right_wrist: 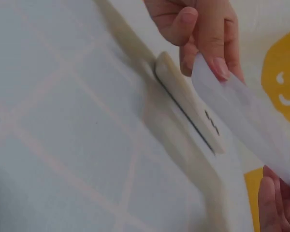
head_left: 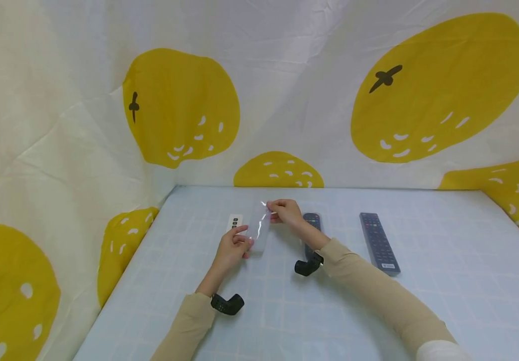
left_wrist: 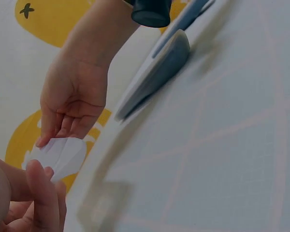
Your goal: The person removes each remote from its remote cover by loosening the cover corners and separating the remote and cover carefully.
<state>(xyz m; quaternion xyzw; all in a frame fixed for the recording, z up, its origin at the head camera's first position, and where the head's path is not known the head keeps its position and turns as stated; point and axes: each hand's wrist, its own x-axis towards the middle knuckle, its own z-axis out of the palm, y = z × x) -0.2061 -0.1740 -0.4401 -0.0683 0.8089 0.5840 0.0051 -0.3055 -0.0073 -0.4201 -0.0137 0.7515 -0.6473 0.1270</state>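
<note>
A clear plastic sleeve (head_left: 261, 230) was held above the table (head_left: 286, 311), stretched between both hands near the far middle of the surface. It was long, narrow and see-through, with a bright glint at its far end and soft creases along its length. In the right wrist view the sleeve (right_wrist: 246, 116) showed as a pale, milky strip running from one hand to the other.

The left hand (head_left: 232, 249) pinched the near end of the sleeve between thumb and curled fingers. The right hand (head_left: 286, 211) pinched the far end, fingers curled round the edge.

Just beside the sleeve on the left, a white remote (head_left: 234, 222) lay flat on the table, its far end with dark buttons showing and its near end hidden by the left hand. From the right wrist view this white remote (right_wrist: 186, 101) lay directly under the sleeve. A dark remote (head_left: 312, 223) lay to the right of the hands, partly covered by the right forearm. A second, longer black remote (head_left: 379, 242) lay well apart further right, fully in view.

Both arms wore beige sleeves, each with a black wrist mount (head_left: 227, 304). The table carried a pale blue checked cloth. A white cloth backdrop with large yellow fruit shapes (head_left: 180, 108) enclosed the table at the back and left.
</note>
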